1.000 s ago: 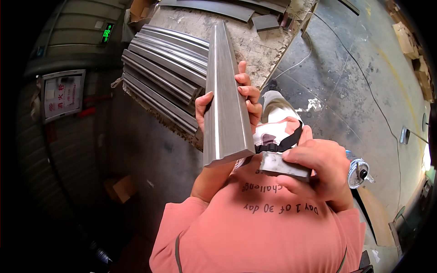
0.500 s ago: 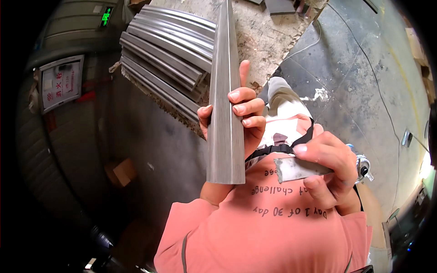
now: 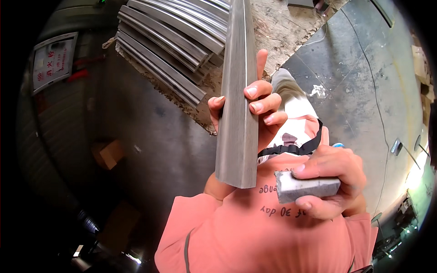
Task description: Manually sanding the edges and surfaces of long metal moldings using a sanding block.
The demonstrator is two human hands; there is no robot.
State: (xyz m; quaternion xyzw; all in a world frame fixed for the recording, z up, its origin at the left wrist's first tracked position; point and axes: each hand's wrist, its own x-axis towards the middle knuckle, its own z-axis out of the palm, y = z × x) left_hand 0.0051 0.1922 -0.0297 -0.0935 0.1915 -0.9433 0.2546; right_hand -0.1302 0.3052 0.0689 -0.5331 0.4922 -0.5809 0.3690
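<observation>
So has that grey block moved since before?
Yes: the grey block in the right hand is now farther from the stacked bars, toward the picture's lower edge.

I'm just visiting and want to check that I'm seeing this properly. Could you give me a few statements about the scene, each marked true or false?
1. The left grip holds a long, metallic-looking bar. True.
2. The right grip holds nothing. False: the right grip holds a grey block between thumb and fingers.
3. More long bars lie on the worktop, to the left of the held one. True.
4. The block is pressed against the held bar. False: a gap shows between them.
5. The person's shirt is green. False: the shirt is pinkish-orange.
</observation>
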